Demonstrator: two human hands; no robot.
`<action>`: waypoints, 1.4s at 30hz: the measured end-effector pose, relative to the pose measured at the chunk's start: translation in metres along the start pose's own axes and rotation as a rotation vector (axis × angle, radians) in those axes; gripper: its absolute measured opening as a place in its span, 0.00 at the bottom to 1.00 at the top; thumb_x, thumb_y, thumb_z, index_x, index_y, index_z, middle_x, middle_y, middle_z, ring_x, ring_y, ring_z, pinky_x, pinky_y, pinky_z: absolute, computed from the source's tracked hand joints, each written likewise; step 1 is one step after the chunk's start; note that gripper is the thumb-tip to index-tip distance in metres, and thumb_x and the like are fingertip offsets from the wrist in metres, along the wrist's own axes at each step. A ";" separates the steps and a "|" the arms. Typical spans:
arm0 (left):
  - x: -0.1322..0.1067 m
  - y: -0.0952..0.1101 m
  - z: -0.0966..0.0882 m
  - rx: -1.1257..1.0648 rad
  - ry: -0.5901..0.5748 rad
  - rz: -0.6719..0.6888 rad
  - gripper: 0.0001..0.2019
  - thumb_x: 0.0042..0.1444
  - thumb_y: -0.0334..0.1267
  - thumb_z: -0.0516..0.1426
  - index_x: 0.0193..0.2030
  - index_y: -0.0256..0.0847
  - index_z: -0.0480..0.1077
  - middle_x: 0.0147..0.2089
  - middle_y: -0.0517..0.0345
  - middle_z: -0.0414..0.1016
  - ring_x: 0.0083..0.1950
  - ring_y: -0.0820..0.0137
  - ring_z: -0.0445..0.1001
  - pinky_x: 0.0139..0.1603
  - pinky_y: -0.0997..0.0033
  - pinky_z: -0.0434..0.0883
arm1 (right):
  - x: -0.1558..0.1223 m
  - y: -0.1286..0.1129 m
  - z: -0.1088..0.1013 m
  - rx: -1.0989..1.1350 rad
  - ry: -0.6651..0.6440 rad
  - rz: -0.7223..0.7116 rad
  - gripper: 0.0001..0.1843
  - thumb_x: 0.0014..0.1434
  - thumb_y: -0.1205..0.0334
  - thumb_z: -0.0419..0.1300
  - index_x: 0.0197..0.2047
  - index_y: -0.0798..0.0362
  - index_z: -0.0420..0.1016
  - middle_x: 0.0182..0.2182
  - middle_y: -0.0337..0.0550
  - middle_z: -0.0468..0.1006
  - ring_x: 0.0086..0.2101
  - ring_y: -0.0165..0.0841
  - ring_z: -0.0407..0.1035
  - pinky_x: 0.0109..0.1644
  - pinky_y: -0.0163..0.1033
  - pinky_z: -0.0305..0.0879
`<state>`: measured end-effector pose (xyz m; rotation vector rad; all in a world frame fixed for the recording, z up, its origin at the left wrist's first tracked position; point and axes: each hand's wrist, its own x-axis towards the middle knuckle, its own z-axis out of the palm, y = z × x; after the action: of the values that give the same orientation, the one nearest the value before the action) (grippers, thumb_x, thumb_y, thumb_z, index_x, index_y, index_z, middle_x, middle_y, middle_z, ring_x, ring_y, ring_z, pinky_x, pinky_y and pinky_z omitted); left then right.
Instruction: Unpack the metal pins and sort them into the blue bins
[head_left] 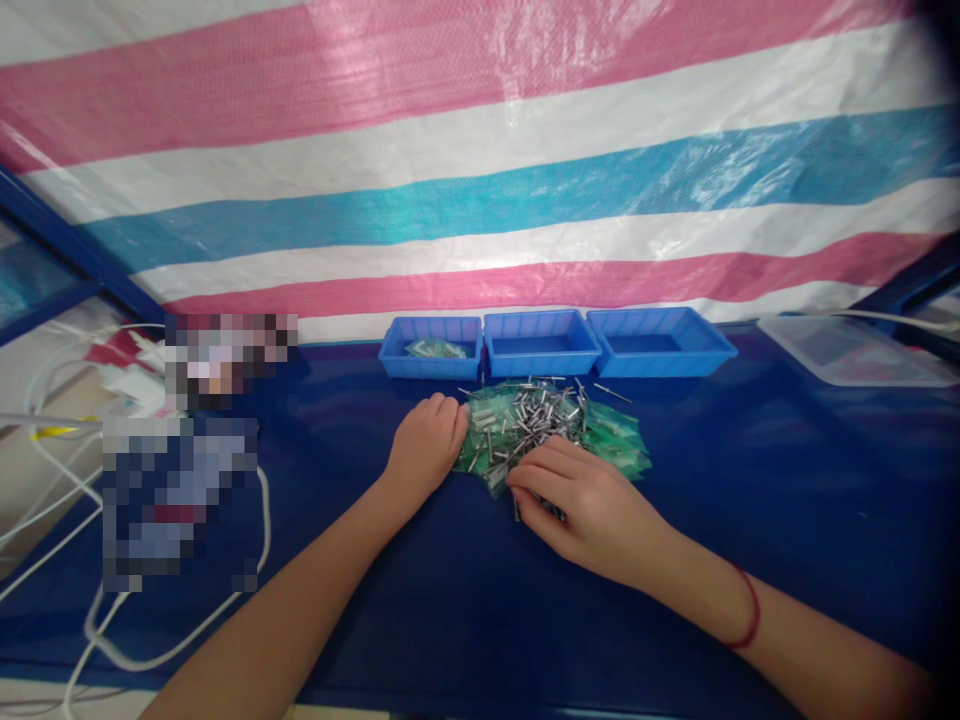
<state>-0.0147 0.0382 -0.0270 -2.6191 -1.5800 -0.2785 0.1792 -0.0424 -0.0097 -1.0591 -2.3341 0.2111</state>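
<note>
A heap of silvery blind rivets [551, 410] lies on green see-through plastic bags [619, 440] in the middle of the table. At the heap's left edge, my left hand [429, 440] rests with its fingers curled against a bag; whatever is under them is hidden. My right hand [581, 495] reaches over the near side of the heap, thumb and fingers drawn together among the rivets. What sits between its fingertips is too small to make out. A few rivets stick out below that hand.
Behind the heap stand three blue bins in a row. The left bin [431, 372] holds some small packets; the middle bin [541, 365] and right bin [664, 365] show bare floors. A clear plastic lid [847, 350] lies far right. White cables [264, 530] run along the left.
</note>
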 end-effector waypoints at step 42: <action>0.045 0.061 -0.011 -0.135 0.029 0.154 0.17 0.68 0.43 0.43 0.39 0.39 0.70 0.40 0.52 0.75 0.43 0.64 0.75 0.38 0.70 0.68 | 0.006 0.049 -0.043 0.525 0.473 0.583 0.14 0.58 0.56 0.58 0.24 0.51 0.62 0.20 0.33 0.58 0.22 0.28 0.53 0.25 0.36 0.50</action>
<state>0.0586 0.0468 -0.0056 -2.8044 -1.3877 -0.4240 0.2312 -0.0091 0.0105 -1.3046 -1.3991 0.6691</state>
